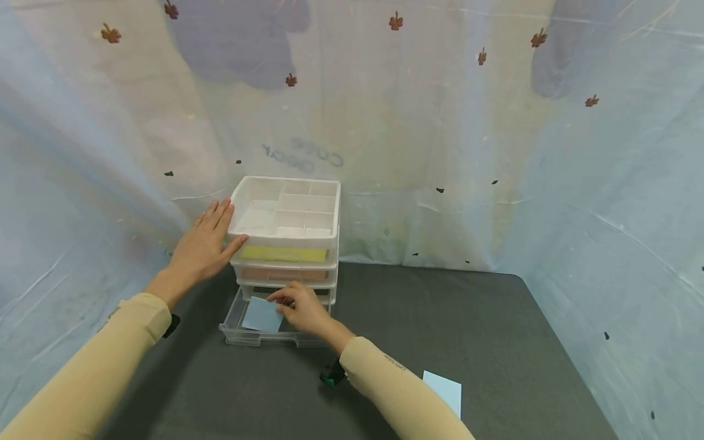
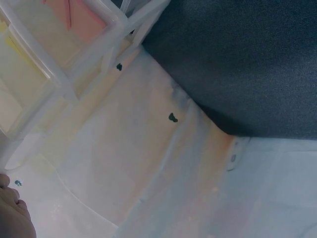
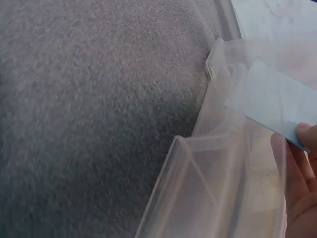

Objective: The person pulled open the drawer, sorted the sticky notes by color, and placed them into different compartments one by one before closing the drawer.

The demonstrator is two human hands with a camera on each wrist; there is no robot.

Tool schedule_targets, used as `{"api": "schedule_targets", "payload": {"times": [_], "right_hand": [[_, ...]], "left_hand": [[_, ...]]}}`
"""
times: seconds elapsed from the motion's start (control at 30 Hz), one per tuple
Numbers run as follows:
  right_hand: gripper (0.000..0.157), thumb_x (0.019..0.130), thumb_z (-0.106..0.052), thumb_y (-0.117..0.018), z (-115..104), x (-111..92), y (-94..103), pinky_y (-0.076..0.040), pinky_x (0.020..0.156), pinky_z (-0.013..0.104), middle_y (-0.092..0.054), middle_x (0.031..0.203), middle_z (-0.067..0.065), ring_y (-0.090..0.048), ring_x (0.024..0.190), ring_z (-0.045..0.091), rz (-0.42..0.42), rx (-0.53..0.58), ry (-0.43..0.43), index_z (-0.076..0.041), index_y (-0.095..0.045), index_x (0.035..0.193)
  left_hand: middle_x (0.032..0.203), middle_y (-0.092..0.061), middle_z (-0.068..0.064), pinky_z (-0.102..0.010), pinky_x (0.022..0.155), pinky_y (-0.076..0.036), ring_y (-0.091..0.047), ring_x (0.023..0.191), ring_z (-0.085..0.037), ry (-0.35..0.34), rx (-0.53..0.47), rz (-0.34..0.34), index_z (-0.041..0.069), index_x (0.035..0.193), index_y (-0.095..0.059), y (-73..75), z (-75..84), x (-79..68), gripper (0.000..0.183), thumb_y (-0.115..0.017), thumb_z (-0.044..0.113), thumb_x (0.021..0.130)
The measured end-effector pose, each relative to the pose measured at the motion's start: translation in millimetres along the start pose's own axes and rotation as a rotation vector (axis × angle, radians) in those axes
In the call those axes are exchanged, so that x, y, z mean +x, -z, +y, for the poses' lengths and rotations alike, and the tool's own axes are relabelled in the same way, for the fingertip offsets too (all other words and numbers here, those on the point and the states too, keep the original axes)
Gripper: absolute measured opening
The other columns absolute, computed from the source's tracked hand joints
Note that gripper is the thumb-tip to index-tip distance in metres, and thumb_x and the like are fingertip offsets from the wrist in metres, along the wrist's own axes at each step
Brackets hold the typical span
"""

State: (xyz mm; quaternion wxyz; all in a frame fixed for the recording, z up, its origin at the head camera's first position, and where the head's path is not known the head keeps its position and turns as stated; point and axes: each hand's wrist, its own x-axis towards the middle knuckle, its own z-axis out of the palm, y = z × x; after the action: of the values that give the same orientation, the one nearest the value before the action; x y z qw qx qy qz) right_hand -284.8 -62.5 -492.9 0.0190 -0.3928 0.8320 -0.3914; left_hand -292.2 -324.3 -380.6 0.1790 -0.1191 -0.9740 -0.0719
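Observation:
A small stack of plastic drawers with a white compartment tray [image 1: 308, 239] on top stands at the back left of the table. Its clear bottom drawer [image 1: 250, 338] is pulled out toward me. My right hand [image 1: 304, 310] pinches a light blue square of paper [image 1: 260, 315] by its edge, over that drawer. In the right wrist view the blue paper [image 3: 282, 101] sits between thumb and fingers, seen partly through clear plastic. My left hand [image 1: 200, 247] rests with straight fingers against the left side of the top tray; only some fingers [image 2: 12, 213] show in the left wrist view.
Yellow paper [image 1: 286, 254] and pinkish-orange paper [image 1: 283, 274] lie in the upper drawers. Another light blue sheet [image 1: 447, 391] lies on the dark grey table [image 1: 429, 318], partly hidden by my right sleeve. A pale patterned curtain [image 1: 396, 140] hangs behind and along both sides.

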Motion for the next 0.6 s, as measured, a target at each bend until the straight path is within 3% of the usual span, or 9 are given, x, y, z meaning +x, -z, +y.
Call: {"api": "schedule_targets", "payload": {"times": [0.6], "right_hand": [[0.028,0.100,-0.009,-0.071,3.9,11.9,-17.2,-0.053,0.076,0.014,-0.064,0.107,-0.004,-0.063,0.091,0.003,-0.050,-0.047,-0.072,-0.019,-0.076,0.125]], "left_hand": [[0.173,-0.006,-0.022,-0.055,0.130,-0.006,-0.004,0.159,-0.041,0.004,-0.001,-0.012,-0.002,0.166,-0.008,-2.2,-1.0,0.1,0.087,-0.042,0.055,0.110]]}}
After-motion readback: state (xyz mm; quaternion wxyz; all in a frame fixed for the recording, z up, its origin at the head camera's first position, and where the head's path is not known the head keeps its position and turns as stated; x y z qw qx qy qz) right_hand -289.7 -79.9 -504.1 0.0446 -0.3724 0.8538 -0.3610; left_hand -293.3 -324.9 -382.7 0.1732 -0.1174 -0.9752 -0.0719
